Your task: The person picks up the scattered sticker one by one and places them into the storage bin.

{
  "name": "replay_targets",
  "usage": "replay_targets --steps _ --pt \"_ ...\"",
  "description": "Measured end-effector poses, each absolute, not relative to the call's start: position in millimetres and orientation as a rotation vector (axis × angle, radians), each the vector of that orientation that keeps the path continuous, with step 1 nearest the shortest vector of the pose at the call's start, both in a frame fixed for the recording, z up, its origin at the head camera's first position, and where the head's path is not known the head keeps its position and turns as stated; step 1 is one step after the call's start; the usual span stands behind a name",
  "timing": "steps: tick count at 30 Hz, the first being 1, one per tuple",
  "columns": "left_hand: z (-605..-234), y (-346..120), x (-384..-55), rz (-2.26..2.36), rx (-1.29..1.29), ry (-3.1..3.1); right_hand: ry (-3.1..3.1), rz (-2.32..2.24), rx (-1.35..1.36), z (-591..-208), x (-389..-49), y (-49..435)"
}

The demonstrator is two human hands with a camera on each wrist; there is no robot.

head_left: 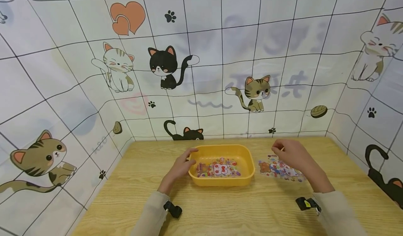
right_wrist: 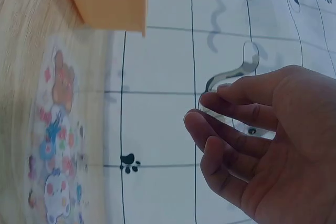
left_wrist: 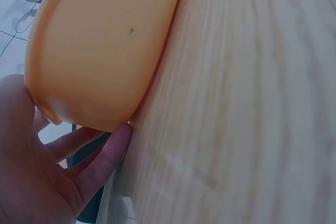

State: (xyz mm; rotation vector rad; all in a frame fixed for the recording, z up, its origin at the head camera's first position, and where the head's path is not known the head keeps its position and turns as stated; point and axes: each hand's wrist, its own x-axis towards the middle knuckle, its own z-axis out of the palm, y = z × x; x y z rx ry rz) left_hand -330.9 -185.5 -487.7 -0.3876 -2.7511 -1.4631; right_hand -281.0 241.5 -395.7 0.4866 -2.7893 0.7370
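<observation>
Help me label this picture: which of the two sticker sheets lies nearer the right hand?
The sticker sheet on the wooden tabletop, right of the yellow tray; the other sheet lies inside that tray, farther from the right hand.

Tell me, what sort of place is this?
Probably a small booth set up for recording handwork: a wood-grain table is enclosed on three visible sides by cat-print sheeting, and a small black device, perhaps a camera, sits at each of the person's wrists.

That pale wood-grain tabletop [head_left: 233, 209] carries a yellow round-cornered plastic tray [head_left: 221, 182] and, just beside it, a clear colourful sticker sheet [head_left: 277, 167].
</observation>
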Motion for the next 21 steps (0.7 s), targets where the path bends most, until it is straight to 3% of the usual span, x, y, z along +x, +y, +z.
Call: replay_targets --steps 21 --pt "-487.1 -184.8 -330.4 -1.468 -0.416 -2.729 -3.031 0.774 0.321 -424.7 -287.5 307.7"
